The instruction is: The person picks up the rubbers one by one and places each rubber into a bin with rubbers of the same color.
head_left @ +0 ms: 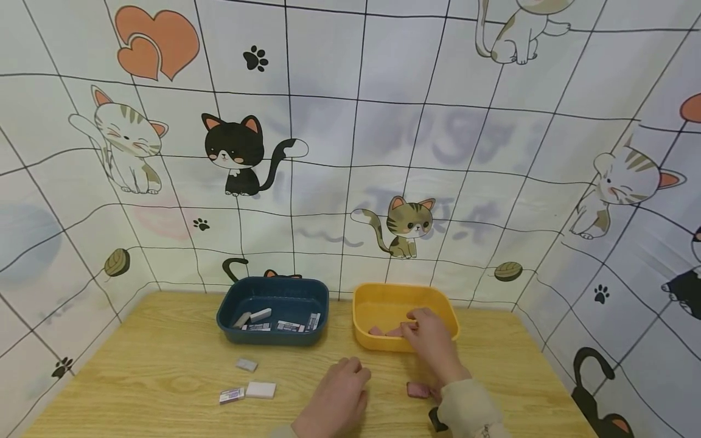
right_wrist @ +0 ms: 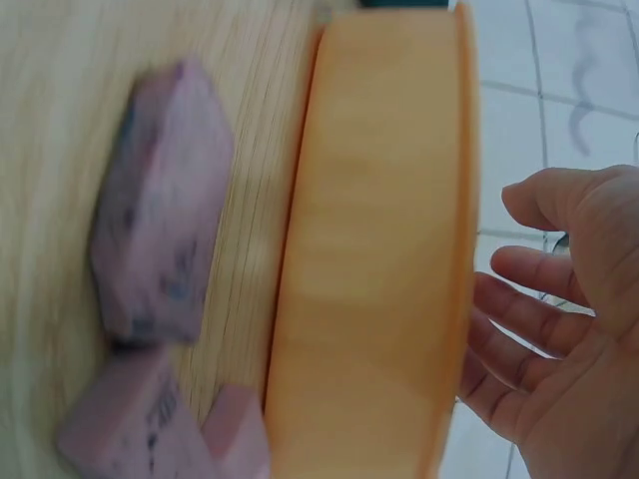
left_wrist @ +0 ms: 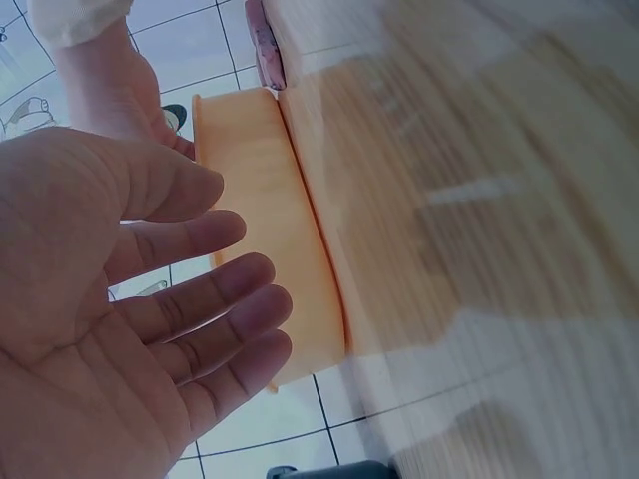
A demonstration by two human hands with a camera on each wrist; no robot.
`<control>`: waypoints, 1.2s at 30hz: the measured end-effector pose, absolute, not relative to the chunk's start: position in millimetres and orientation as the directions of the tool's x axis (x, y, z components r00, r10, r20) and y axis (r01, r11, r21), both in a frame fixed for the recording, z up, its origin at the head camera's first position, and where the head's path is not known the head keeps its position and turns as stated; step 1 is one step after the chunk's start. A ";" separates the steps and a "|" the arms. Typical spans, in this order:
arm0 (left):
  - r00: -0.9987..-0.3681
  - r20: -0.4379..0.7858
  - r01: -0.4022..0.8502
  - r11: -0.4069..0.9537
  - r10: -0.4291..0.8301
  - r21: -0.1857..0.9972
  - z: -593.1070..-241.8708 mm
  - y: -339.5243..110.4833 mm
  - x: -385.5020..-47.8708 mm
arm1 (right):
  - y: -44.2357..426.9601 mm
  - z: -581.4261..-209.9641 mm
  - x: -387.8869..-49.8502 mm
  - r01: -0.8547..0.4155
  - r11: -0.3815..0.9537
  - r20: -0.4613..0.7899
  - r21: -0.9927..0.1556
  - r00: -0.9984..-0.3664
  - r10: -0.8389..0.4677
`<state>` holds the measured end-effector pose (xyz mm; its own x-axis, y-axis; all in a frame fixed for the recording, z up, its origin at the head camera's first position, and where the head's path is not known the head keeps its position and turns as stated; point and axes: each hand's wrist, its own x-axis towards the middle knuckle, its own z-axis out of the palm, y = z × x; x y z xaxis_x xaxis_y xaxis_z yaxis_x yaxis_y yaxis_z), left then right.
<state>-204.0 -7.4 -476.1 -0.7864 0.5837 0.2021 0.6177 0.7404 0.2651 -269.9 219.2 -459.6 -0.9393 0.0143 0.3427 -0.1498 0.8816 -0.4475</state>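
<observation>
My right hand (head_left: 429,344) reaches over the front of the yellow bin (head_left: 383,344), fingertips beside pink eraser pieces (head_left: 393,333) lying inside. In the right wrist view that hand (right_wrist: 569,329) has its fingers loosely extended and thumb apart; the bin's rim (right_wrist: 461,239) partly hides the fingertips, and no held piece shows. Over the table in front of the bin, my left hand (head_left: 336,398) has relaxed fingers; the left wrist view shows its palm (left_wrist: 130,299) holding nothing. A pink eraser (head_left: 418,390) lies on the table near the right sleeve, with more pink pieces (right_wrist: 140,419) beside it.
Left of the yellow bin stands a dark blue bin (head_left: 268,337) holding several white and labelled erasers (head_left: 290,326). Three light erasers (head_left: 260,390) lie on the wooden table (head_left: 164,365) at left. A black object (head_left: 436,420) sits by the right sleeve. Cat-print cloth (head_left: 328,152) surrounds the table.
</observation>
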 end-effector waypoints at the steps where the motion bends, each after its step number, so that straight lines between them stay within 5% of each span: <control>1: -0.788 0.204 0.616 0.743 0.581 0.264 -476.3 -8.6 -203.8 | 216.5 -459.4 -267.5 -0.162 0.877 0.357 -0.453 -0.934 0.012; 10: -0.790 0.240 0.609 0.767 0.564 0.200 -478.6 -22.9 -204.5 | 197.2 -461.5 -251.6 -0.364 0.864 0.574 -0.349 -0.811 -0.110; 19: -0.798 0.249 0.594 0.786 0.549 0.170 -486.3 -39.9 -204.8 | 181.3 -462.1 -242.3 -0.466 0.810 0.620 -0.356 -0.766 -0.168; 28: -0.833 0.193 0.549 0.817 0.518 0.177 -487.3 -58.9 -207.2 | 168.5 -458.8 -228.9 -0.453 0.786 0.536 -0.420 -0.823 -0.189; 36: -0.857 0.170 0.514 0.835 0.487 0.196 -488.0 -76.3 -208.2 | 161.3 -460.2 -219.4 -0.511 0.792 0.597 -0.335 -0.765 -0.241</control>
<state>-208.2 -76.3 -488.0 -0.8568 0.4869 0.1697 0.5136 0.8354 0.1959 -219.4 161.3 -460.2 -0.7651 -0.2412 0.5971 -0.5109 0.7918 -0.3347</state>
